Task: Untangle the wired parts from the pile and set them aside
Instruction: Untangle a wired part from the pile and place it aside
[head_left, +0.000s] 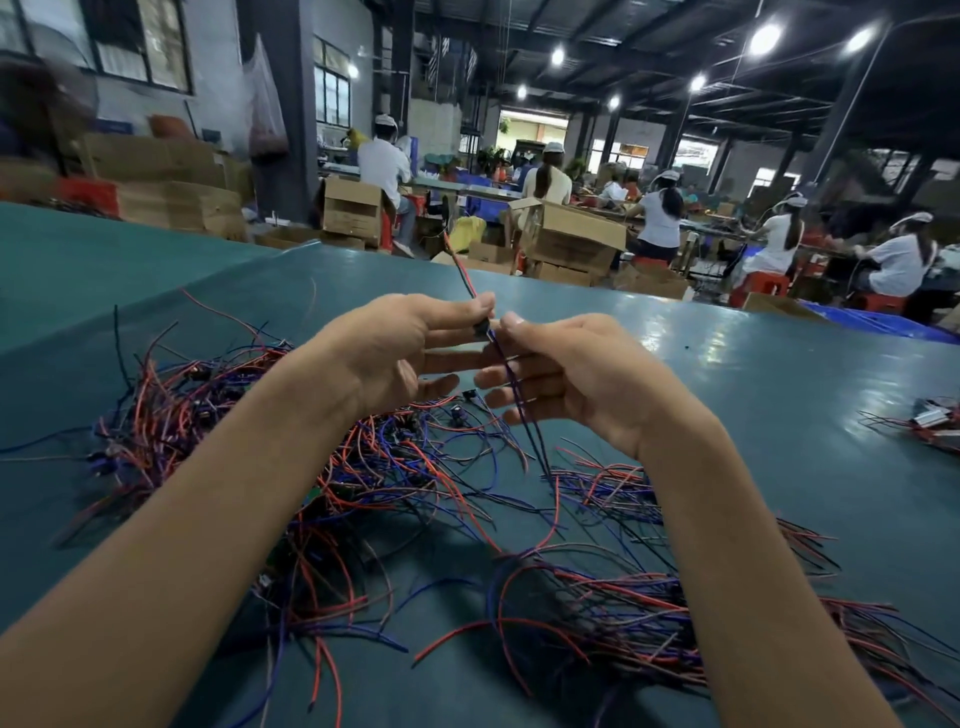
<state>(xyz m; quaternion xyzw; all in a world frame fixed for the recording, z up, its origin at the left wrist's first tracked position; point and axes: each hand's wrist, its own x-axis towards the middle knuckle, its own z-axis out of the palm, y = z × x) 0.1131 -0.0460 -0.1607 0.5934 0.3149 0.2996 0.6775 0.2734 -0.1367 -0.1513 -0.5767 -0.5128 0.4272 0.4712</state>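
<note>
A tangled pile of red, blue and black wired parts (363, 467) spreads over the teal table (753, 364). Both hands are raised above it, palms facing each other. My left hand (395, 353) pinches a small black part (482, 327) between thumb and forefinger; red and black wires (462, 270) rise from it. My right hand (566, 379) pinches the same part from the other side, and its blue and dark wires (519, 410) run down across the palm towards the pile. A straighter bundle of wired parts (649, 613) lies under my right forearm.
A small separate heap of wired parts (935, 423) lies at the table's right edge. Beyond the table's far edge stand cardboard boxes (571, 234) and red stools, with several seated people in white working at benches.
</note>
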